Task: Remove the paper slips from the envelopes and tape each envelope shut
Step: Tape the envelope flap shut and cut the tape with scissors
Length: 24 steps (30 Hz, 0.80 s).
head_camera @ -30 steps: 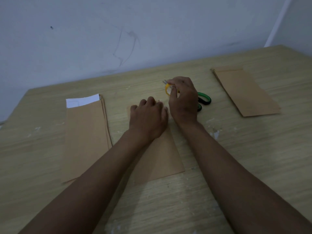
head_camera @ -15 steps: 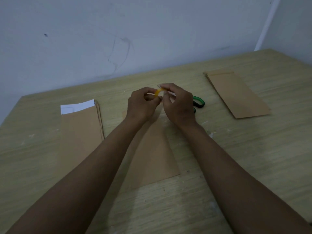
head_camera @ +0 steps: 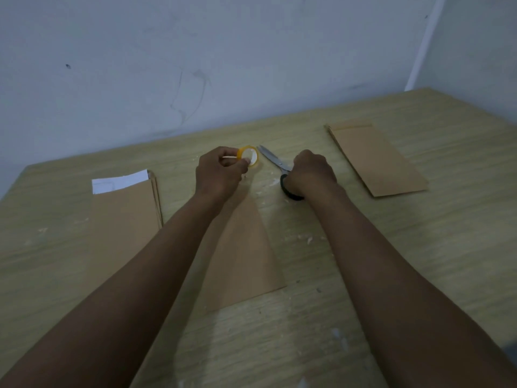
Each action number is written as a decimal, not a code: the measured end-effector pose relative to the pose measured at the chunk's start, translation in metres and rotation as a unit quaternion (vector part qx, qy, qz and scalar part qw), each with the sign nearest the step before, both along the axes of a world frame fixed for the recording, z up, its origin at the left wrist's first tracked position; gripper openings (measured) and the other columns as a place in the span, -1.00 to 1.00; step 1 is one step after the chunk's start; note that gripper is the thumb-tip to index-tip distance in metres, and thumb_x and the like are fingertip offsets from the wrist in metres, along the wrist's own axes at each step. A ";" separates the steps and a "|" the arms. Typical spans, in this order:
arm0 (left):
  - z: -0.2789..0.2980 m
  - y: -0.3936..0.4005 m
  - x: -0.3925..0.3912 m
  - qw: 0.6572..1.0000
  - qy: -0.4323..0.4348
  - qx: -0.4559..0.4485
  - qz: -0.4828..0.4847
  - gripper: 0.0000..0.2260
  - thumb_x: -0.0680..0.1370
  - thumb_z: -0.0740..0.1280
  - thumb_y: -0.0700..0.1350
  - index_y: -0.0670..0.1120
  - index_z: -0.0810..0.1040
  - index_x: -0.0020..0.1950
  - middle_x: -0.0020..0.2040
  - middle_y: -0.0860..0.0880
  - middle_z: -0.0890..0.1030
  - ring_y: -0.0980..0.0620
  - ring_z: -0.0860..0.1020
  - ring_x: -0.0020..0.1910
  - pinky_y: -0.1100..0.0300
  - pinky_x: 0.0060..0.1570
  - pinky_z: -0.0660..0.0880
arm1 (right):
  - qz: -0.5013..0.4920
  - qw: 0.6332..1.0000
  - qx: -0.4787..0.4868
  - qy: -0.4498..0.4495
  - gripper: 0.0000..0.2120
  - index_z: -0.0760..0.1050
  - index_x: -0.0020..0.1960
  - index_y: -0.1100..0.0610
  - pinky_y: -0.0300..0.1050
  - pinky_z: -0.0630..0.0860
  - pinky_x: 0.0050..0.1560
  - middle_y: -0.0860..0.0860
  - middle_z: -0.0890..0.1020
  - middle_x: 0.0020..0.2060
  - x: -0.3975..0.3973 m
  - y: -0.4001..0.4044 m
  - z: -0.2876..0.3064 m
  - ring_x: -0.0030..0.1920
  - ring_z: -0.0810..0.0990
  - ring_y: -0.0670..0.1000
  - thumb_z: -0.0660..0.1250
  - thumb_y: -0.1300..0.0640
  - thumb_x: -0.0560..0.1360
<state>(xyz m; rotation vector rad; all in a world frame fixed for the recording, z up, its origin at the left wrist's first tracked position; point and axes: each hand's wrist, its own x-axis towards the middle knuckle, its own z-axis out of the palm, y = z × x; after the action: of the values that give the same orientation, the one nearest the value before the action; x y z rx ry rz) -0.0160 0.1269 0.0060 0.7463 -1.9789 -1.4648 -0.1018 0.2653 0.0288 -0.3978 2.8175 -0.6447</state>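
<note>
Passing the tape (head_camera: 248, 159) to the left hand (head_camera: 216, 175), whose fingers now pinch it, freed the right hand (head_camera: 310, 175) to clench the scissors (head_camera: 275, 163): cutting comes next.

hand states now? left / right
Left hand: holding the tape roll.
Right hand: gripping the scissors by the handles.
</note>
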 end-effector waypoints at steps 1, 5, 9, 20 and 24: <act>0.001 -0.001 0.000 1.000 0.000 0.004 0.003 -0.90 0.47 0.52 -0.17 -0.04 0.63 -0.08 -0.24 -0.07 0.70 -0.08 0.70 -0.19 -0.05 -0.08 0.64 | 0.003 1.000 0.005 -0.010 -0.72 0.44 0.04 0.18 -0.01 0.52 0.00 0.19 0.56 0.14 0.001 0.000 0.003 0.14 0.57 0.21 0.44 0.06 0.47; 0.002 -0.008 0.003 1.000 0.009 0.017 0.023 -0.90 0.47 0.51 -0.16 -0.01 0.62 -0.11 -0.21 -0.08 0.71 -0.15 0.70 -0.12 -0.07 -0.04 0.63 | 0.026 1.000 0.002 0.004 -0.67 0.48 0.22 0.22 0.03 0.52 0.09 0.20 0.55 0.18 0.012 -0.006 0.001 0.19 0.55 0.23 0.30 0.02 0.57; 0.004 -0.016 0.008 0.998 0.021 0.033 0.049 -0.88 0.48 0.50 -0.19 -0.01 0.60 -0.13 -0.20 -0.11 0.70 -0.09 0.69 -0.15 -0.06 -0.02 0.63 | 0.039 0.999 -0.033 -0.003 -0.66 0.44 0.29 0.19 0.01 0.50 0.12 0.22 0.50 0.23 0.023 -0.016 0.005 0.22 0.53 0.22 0.30 0.07 0.58; 0.012 -0.044 0.019 0.993 0.040 0.047 0.099 -0.90 0.51 0.47 -0.20 -0.05 0.58 -0.09 -0.21 -0.05 0.66 -0.02 0.67 -0.18 0.05 -0.06 0.63 | 0.132 0.981 -0.141 0.015 -0.66 0.61 0.22 0.08 -0.21 0.41 -0.13 0.08 0.65 0.10 0.030 -0.015 -0.007 0.05 0.62 0.08 0.43 -0.03 0.49; 0.011 -0.054 0.019 0.992 0.033 0.051 0.114 -0.88 0.49 0.48 -0.20 -0.03 0.58 -0.14 -0.23 -0.05 0.66 0.00 0.68 -0.20 0.08 -0.08 0.64 | 0.166 0.978 -0.125 0.007 -0.69 0.60 0.21 0.05 -0.21 0.40 -0.13 0.05 0.64 0.11 0.032 -0.015 -0.005 0.03 0.60 0.07 0.38 -0.06 0.53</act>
<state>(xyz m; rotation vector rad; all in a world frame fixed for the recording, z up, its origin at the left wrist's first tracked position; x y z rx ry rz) 0.0031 0.0727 0.0165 0.9236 -1.7163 -1.4420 -0.0693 0.2500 0.0242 -0.8980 2.5963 -0.9192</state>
